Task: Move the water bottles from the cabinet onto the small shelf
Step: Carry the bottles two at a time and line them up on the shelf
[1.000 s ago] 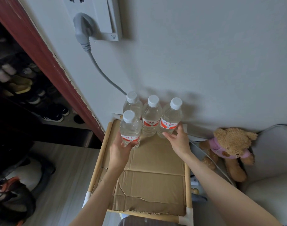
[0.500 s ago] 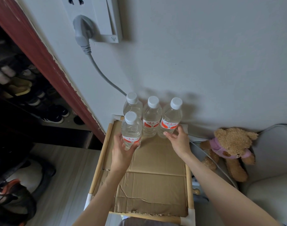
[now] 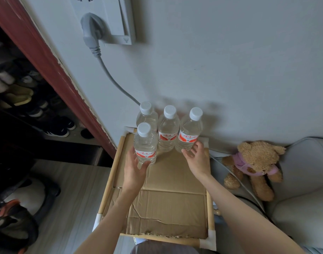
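Observation:
Four clear water bottles with white caps and red labels stand at the back of the small shelf's cardboard top [image 3: 166, 200], against the wall. Three form a row: back left bottle [image 3: 147, 116], middle bottle [image 3: 168, 133] and right bottle [image 3: 189, 133]. A front left bottle [image 3: 145, 143] stands before the back left one. My left hand [image 3: 134, 170] grips the front left bottle's lower part, thumb under its base edge. My right hand [image 3: 197, 158] touches the right bottle's base with thumb and spread fingertips.
A grey plug [image 3: 91, 33] and its cable run down the wall behind the bottles. A teddy bear [image 3: 254, 162] leans on a grey cushion [image 3: 307, 189] to the right. At left are a red door frame [image 3: 47, 61] and dark shelves of shoes [image 3: 28, 99].
The front left bottle has shifted slightly back in my left hand, closer to the row. My right hand's fingers have loosened at the right bottle's base.

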`<act>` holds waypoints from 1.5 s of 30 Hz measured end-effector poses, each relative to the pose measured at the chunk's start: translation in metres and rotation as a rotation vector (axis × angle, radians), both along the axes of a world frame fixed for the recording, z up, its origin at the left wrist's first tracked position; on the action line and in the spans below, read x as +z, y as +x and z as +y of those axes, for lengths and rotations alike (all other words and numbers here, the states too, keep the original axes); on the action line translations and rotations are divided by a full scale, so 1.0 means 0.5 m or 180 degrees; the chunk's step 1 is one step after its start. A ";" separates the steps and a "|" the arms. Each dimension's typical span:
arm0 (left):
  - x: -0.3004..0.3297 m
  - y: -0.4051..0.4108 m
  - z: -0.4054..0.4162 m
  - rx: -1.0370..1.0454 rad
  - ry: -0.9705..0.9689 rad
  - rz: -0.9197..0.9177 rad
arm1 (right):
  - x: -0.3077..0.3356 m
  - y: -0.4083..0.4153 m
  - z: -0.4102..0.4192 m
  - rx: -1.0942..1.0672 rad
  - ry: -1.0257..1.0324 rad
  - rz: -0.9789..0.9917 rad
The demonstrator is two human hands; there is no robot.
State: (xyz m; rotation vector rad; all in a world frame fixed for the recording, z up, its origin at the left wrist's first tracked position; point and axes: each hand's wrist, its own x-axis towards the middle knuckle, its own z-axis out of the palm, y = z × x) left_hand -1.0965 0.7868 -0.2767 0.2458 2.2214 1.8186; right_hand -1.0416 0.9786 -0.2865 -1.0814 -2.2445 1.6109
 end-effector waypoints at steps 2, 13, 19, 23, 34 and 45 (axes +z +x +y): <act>-0.003 0.000 -0.002 -0.0016 -0.0023 -0.0025 | 0.000 0.000 0.001 0.0016 -0.0038 0.0021; 0.004 -0.004 -0.043 -0.0651 -0.1287 0.0117 | 0.015 0.061 -0.039 0.0494 0.0086 -0.0401; 0.003 0.054 -0.136 -0.1035 -0.2609 0.1021 | 0.023 0.146 -0.087 0.1568 0.1246 -0.0836; 0.013 0.132 -0.196 -0.0839 -0.2905 0.1324 | 0.031 0.167 -0.110 0.2147 0.2262 -0.0741; 0.049 0.452 -0.346 0.0628 -0.3464 0.0807 | 0.034 0.214 -0.306 0.4114 0.2208 0.0177; 0.057 0.889 -0.569 0.2803 -0.3368 -0.0591 | 0.107 0.410 -0.711 0.5886 0.2668 0.1373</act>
